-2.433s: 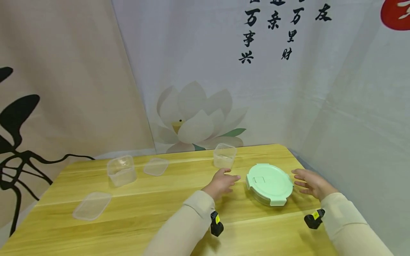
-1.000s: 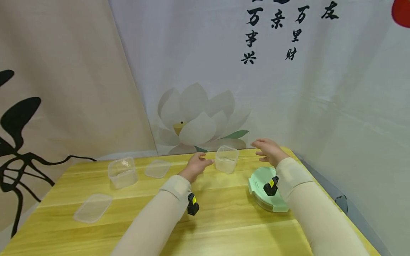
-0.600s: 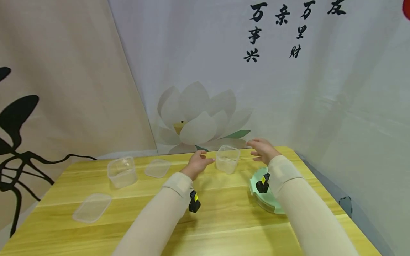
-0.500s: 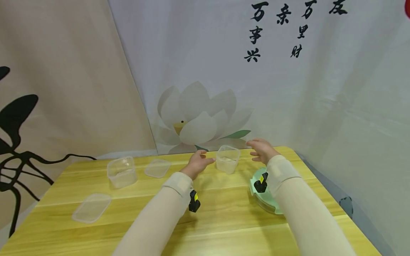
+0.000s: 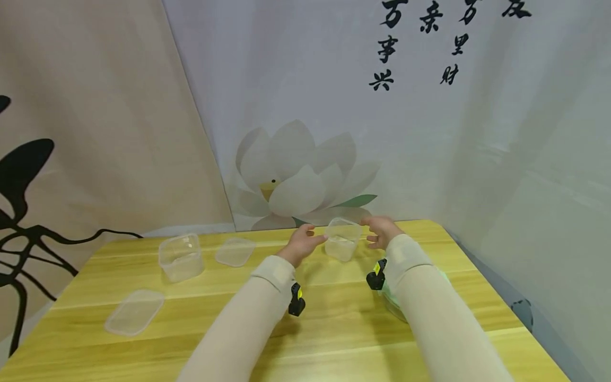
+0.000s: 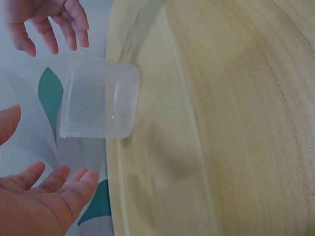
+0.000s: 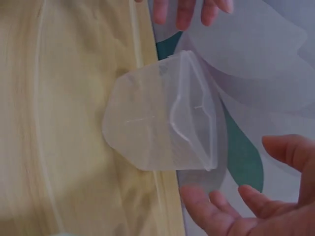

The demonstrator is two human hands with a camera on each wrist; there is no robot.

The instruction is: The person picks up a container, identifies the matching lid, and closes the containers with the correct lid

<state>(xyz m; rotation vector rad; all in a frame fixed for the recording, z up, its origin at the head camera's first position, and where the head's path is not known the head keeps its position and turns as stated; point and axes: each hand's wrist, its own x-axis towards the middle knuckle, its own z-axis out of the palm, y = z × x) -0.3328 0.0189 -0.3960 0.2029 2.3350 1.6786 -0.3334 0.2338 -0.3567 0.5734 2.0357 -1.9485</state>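
Note:
A clear square plastic container [image 5: 342, 242] stands open-topped near the table's back edge, between my two hands. On its left side is my left hand [image 5: 300, 244], fingers relaxed and apart from the wall. My right hand [image 5: 382, 232] is close by its right side, fingers spread a little, holding nothing. Both wrist views show gaps between the fingers and the container [image 6: 101, 98]. Under my right forearm, mostly hidden, sits the round box with a mint-green lid [image 5: 388, 293].
On the left of the wooden table [image 5: 334, 339] stands another clear container [image 5: 181, 258]. Two flat translucent lids lie there, a smaller lid [image 5: 235, 251] behind and a larger lid [image 5: 134, 312] nearer the front. A printed cloth [image 5: 305, 106] hangs behind the table.
Both hands have left the sides of the green-lidded box and moved to the back container. Lately the right hand has come leftward and lower, closer to it; the container stays put.

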